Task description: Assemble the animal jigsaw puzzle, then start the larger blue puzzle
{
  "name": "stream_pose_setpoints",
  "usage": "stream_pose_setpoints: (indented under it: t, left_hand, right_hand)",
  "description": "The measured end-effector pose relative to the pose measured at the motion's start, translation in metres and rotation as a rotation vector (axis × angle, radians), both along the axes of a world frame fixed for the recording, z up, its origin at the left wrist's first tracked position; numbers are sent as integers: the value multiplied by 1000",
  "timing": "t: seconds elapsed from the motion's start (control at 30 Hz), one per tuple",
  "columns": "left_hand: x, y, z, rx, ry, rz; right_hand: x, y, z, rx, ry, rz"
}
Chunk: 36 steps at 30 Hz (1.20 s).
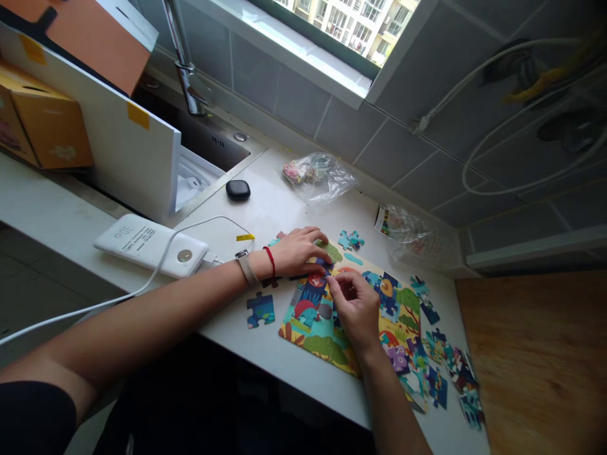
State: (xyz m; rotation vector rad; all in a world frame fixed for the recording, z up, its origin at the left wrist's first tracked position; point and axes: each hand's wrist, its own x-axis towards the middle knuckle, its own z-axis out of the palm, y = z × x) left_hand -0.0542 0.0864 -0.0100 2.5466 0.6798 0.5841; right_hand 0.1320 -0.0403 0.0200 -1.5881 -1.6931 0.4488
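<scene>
A colourful jigsaw puzzle board (325, 346) with animal and plant pictures lies flat on the white counter, several pieces on it. My left hand (301, 249) rests palm down across its upper left part, fingers stretched and a little apart. Close beside it, my right hand (355, 306) has thumb and index finger pinched at a puzzle piece (317, 284) on the board; the fingers hide much of the contact. One loose blue puzzle piece (260, 309) lies left of the board. Behind the board is a small cluster of pieces (351, 240).
More loose pieces (462, 373) are heaped along the counter's right end. Clear plastic bags (327, 177) lie near the tiled wall. A white power bank (142, 243) with a cable, a black case (238, 190), a sink (222, 148) and boxes (52, 123) are to the left.
</scene>
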Motion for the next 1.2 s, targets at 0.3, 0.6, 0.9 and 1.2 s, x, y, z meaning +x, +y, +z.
stream_pose_setpoints:
  t: [0.3, 0.6, 0.9, 1.2]
  left_hand:
    - [3, -1, 1, 41, 62, 7]
    - [0, -5, 14, 194, 94, 71]
    - [20, -91, 93, 742, -100, -432]
    - [18, -144, 50, 668, 99, -775]
  right_hand:
    - [3, 6, 1, 139, 6, -69]
    - [7, 9, -8, 61, -144, 48]
    - [12, 7, -11, 65, -61, 19]
    - [-4, -9, 30, 120, 262, 336]
